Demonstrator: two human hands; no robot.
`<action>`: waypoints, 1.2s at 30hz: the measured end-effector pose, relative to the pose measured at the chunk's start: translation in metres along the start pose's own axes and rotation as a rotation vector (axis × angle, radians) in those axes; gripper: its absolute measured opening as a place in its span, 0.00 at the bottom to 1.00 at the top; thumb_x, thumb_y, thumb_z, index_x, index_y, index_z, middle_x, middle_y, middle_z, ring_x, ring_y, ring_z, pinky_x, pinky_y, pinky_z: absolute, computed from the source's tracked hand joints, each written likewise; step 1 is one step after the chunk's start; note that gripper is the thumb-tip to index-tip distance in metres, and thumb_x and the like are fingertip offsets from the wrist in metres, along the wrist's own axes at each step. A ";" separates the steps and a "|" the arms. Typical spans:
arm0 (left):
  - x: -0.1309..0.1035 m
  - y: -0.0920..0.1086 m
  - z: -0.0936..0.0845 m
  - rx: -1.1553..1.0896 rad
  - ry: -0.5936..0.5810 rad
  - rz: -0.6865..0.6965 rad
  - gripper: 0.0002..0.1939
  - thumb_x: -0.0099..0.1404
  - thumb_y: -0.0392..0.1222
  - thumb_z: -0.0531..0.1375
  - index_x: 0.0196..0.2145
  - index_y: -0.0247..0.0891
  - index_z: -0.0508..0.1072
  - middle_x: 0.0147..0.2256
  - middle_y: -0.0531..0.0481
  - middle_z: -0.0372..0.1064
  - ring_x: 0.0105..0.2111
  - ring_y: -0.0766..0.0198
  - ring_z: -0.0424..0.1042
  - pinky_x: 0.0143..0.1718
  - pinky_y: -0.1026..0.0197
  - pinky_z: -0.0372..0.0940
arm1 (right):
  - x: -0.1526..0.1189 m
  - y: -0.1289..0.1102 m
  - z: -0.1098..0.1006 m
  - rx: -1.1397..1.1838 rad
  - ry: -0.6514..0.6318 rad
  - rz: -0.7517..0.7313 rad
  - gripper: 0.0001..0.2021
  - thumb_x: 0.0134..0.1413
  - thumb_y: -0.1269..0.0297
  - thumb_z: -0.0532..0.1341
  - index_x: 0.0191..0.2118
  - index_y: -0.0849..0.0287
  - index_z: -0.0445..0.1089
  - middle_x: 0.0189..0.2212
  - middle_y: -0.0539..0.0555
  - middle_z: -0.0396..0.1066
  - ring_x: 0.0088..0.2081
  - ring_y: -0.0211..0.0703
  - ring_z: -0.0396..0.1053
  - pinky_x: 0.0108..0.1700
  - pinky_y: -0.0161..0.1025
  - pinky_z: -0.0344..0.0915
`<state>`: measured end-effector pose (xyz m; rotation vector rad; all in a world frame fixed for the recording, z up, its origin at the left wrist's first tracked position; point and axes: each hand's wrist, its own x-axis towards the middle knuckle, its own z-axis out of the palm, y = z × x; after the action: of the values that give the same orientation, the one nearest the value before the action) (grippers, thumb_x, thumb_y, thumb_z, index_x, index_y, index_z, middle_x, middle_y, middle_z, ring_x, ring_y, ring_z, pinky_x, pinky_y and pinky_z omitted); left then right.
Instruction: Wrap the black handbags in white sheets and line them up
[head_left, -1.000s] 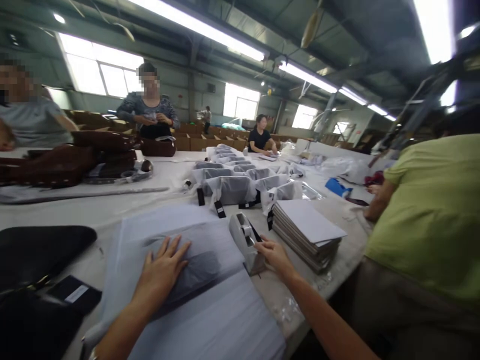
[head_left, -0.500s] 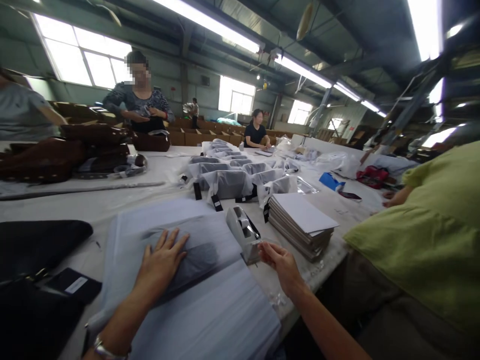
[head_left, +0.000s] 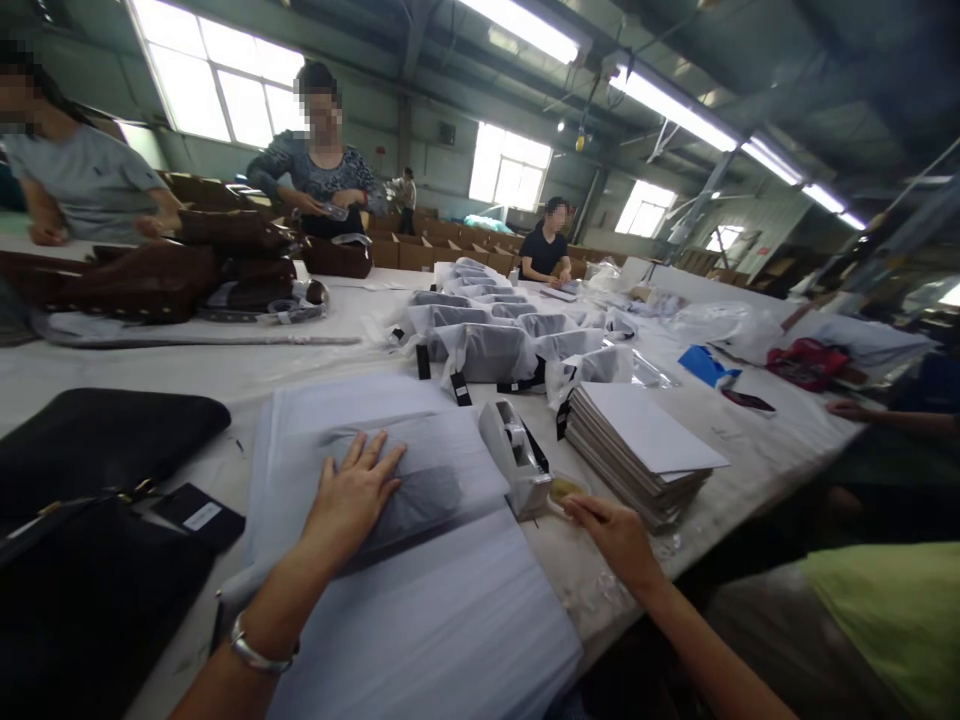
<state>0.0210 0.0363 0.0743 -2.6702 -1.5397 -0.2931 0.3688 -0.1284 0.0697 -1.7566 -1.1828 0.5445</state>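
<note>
Left hand (head_left: 352,495) lay flat, fingers spread, on the tissue-wrapped dark item (head_left: 405,490); right hand (head_left: 611,530) pinched a tape strip (head_left: 564,490) at the dispenser (head_left: 517,455) on the surface (head_left: 750,450).

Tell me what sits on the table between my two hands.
In the head view, the grey tape dispenser stands between the left hand, flat on the tissue-wrapped item, and the right hand beside its front end.
</note>
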 end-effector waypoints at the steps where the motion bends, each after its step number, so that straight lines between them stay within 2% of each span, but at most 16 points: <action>1: 0.000 0.000 -0.001 -0.005 -0.001 -0.004 0.23 0.71 0.43 0.52 0.63 0.49 0.61 0.66 0.48 0.51 0.66 0.46 0.49 0.57 0.36 0.57 | 0.003 -0.008 -0.006 -0.097 -0.053 -0.123 0.12 0.52 0.52 0.66 0.38 0.52 0.80 0.35 0.53 0.79 0.38 0.48 0.74 0.44 0.41 0.69; 4: 0.000 0.003 -0.007 -0.017 -0.024 -0.035 0.25 0.71 0.42 0.53 0.64 0.48 0.58 0.66 0.47 0.51 0.66 0.46 0.49 0.58 0.35 0.57 | 0.024 -0.042 -0.010 -0.369 -0.285 -0.529 0.11 0.61 0.59 0.59 0.45 0.51 0.77 0.40 0.53 0.77 0.40 0.43 0.74 0.44 0.37 0.68; 6: 0.000 0.005 -0.010 -0.024 -0.042 -0.053 0.27 0.70 0.41 0.54 0.65 0.47 0.56 0.66 0.47 0.51 0.66 0.47 0.49 0.58 0.36 0.57 | 0.044 -0.070 0.001 -0.442 -0.404 -0.698 0.11 0.63 0.62 0.57 0.46 0.52 0.76 0.38 0.53 0.77 0.38 0.41 0.73 0.41 0.35 0.66; 10: 0.000 0.005 -0.009 -0.036 -0.044 -0.066 0.28 0.70 0.40 0.55 0.66 0.47 0.54 0.67 0.48 0.50 0.67 0.49 0.48 0.60 0.36 0.56 | 0.088 -0.120 0.048 -0.486 -0.577 -0.882 0.11 0.64 0.59 0.57 0.39 0.54 0.76 0.33 0.53 0.75 0.34 0.39 0.71 0.38 0.34 0.63; 13: 0.001 0.005 -0.006 -0.043 -0.046 -0.079 0.28 0.70 0.39 0.55 0.66 0.47 0.54 0.67 0.49 0.48 0.67 0.49 0.47 0.60 0.36 0.55 | 0.121 -0.142 0.093 -0.558 -0.705 -0.949 0.13 0.63 0.55 0.57 0.37 0.54 0.76 0.31 0.52 0.75 0.32 0.39 0.70 0.36 0.34 0.60; 18: 0.002 0.006 -0.005 -0.066 -0.065 -0.091 0.28 0.68 0.37 0.55 0.65 0.47 0.57 0.67 0.49 0.47 0.67 0.47 0.47 0.60 0.33 0.54 | 0.174 -0.155 0.154 -0.737 -0.845 -0.978 0.11 0.59 0.56 0.58 0.34 0.52 0.77 0.30 0.50 0.76 0.31 0.39 0.70 0.33 0.34 0.56; 22: 0.003 0.005 0.001 -0.097 -0.075 -0.090 0.28 0.68 0.38 0.56 0.64 0.49 0.57 0.67 0.49 0.46 0.67 0.46 0.45 0.61 0.31 0.53 | 0.200 -0.162 0.181 -0.781 -0.894 -0.992 0.07 0.53 0.57 0.63 0.31 0.50 0.78 0.27 0.48 0.76 0.30 0.39 0.70 0.30 0.35 0.53; 28: 0.005 0.001 0.015 -0.126 -0.069 -0.102 0.29 0.68 0.40 0.57 0.64 0.52 0.57 0.67 0.50 0.46 0.67 0.46 0.45 0.61 0.29 0.51 | 0.209 -0.178 0.196 -0.868 -0.939 -0.965 0.03 0.47 0.57 0.69 0.28 0.47 0.79 0.23 0.48 0.76 0.29 0.41 0.71 0.29 0.35 0.51; 30: 0.004 0.001 0.017 -0.131 -0.062 -0.097 0.28 0.68 0.41 0.57 0.64 0.51 0.57 0.67 0.51 0.46 0.67 0.46 0.45 0.61 0.29 0.51 | 0.213 -0.180 0.198 -0.880 -0.929 -0.947 0.06 0.44 0.56 0.70 0.30 0.48 0.79 0.23 0.49 0.76 0.30 0.43 0.71 0.31 0.36 0.53; 34: 0.003 0.001 0.016 -0.127 -0.032 -0.087 0.28 0.68 0.39 0.56 0.64 0.50 0.58 0.67 0.50 0.46 0.67 0.46 0.45 0.60 0.29 0.52 | 0.231 -0.168 0.202 -0.809 -0.885 -0.721 0.23 0.29 0.45 0.74 0.34 0.51 0.78 0.23 0.49 0.75 0.28 0.44 0.72 0.31 0.35 0.57; 36: 0.003 0.001 0.014 -0.128 -0.037 -0.091 0.28 0.68 0.39 0.56 0.64 0.49 0.59 0.67 0.49 0.47 0.67 0.46 0.46 0.60 0.30 0.52 | 0.241 -0.156 0.200 -0.780 -0.864 -0.609 0.21 0.33 0.42 0.72 0.31 0.52 0.77 0.20 0.48 0.74 0.23 0.40 0.70 0.29 0.34 0.58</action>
<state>0.0255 0.0395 0.0616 -2.7185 -1.7123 -0.3603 0.2480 0.1924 0.1393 -1.6183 -2.7049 0.5024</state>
